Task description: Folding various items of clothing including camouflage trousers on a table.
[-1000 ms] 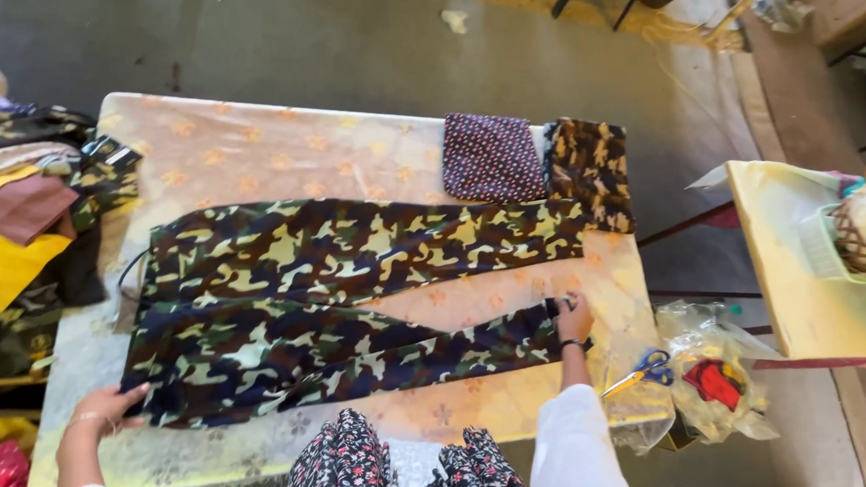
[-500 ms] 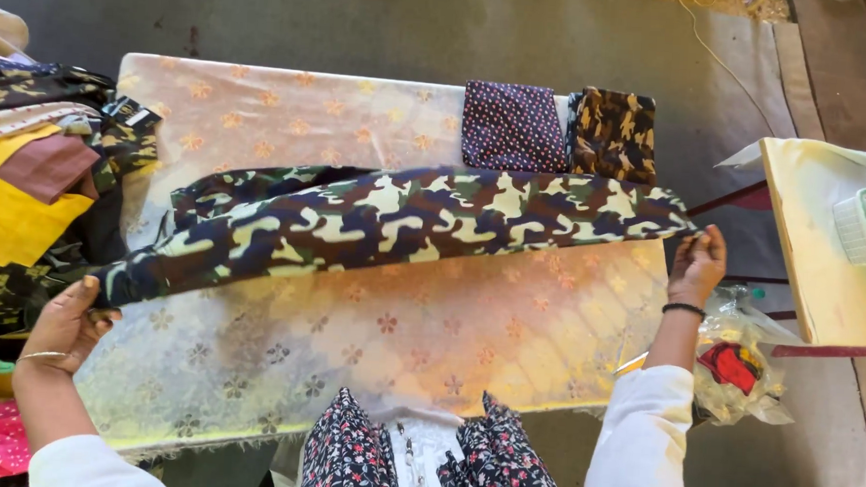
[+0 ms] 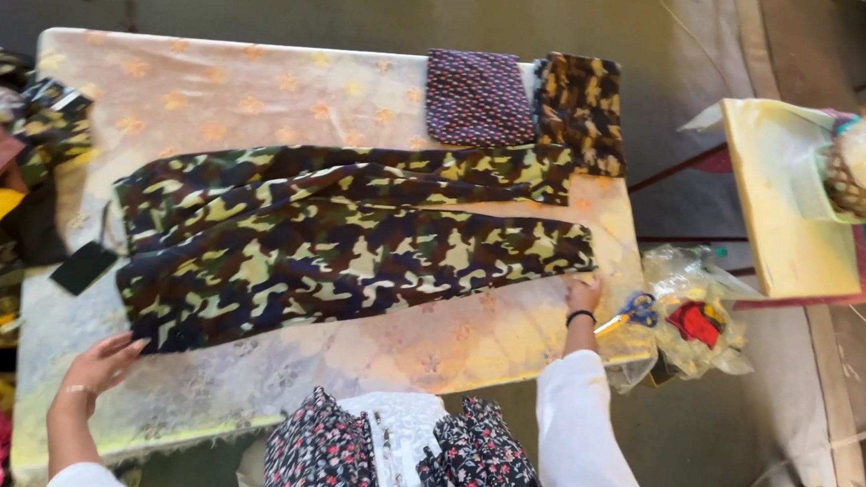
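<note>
A long camouflage fabric [image 3: 354,239] lies spread in two overlapping bands across the table [image 3: 263,96], which has a pale flowered cover. My left hand [image 3: 99,366] is at the fabric's near left corner, fingertips pinching the edge. My right hand [image 3: 583,294], with a dark band at the wrist, grips the fabric's near right corner close to the table's right edge. Both arms are stretched wide apart along the near band.
A dotted dark cloth [image 3: 475,98] and a brown mottled cloth [image 3: 583,108] lie folded at the far edge. Blue-handled scissors [image 3: 632,308] and a plastic bag [image 3: 696,322] sit at the right edge. A black flat object [image 3: 81,267] and a fabric pile [image 3: 8,152] are left. A yellow board [image 3: 781,202] stands right.
Half a second ago the fabric was held up as one narrow band toward the far side. Both hands have drawn the near layer back toward me, and it now lies flat in two bands.
</note>
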